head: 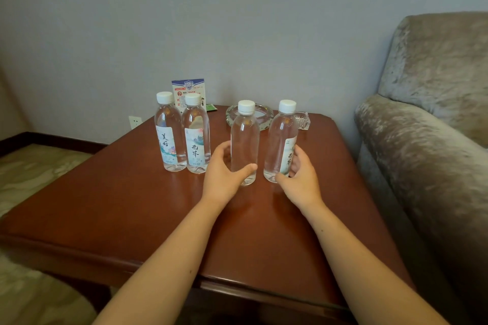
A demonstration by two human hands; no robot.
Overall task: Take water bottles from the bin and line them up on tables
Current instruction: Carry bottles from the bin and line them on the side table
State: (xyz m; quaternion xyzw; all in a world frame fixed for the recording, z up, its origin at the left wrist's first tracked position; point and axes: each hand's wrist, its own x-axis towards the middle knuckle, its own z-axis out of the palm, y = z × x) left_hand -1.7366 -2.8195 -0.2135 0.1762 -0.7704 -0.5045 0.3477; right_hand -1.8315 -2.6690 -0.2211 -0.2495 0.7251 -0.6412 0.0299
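I am gripping bottle 3 (245, 137) low down with my left hand (224, 174), thumb lying across its front and fingers curling behind it. My right hand (299, 177) is clasping the base of bottle 4 (280, 140), thumb at the front, fingers wrapping its far side. Both bottles are standing upright on the table (132, 206), around 12 and 1 o'clock from its middle, near each other but apart. Bottle 1 (169, 137) and bottle 2 (196, 140) are standing side by side at 11 o'clock, seemingly touching, their labels facing me. A card (188, 91) is standing behind those 2. An ashtray (265, 116) is sitting at 12 o'clock of bottle 3. A sofa (422, 126) is flanking the table at 3 o'clock.
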